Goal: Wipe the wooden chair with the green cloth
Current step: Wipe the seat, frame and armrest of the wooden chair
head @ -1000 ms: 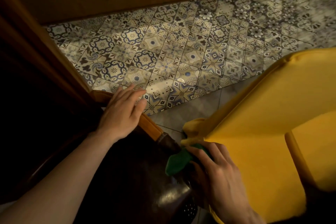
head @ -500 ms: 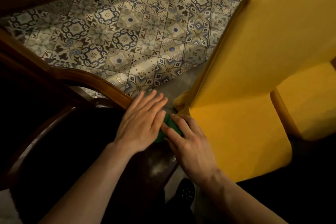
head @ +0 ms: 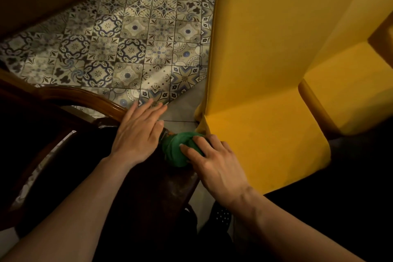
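Green cloth (head: 180, 151) bunched at wooden chair (head: 89, 100) corner | right hand (head: 214, 164) fingers pressed on it | left hand (head: 138, 132) spread flat, bracing | advice: keep even pressure, follow the rail.

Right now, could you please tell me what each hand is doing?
Left hand: open, flat on the wooden chair, holding nothing.
Right hand: closed on the green cloth, pressing it against the chair.
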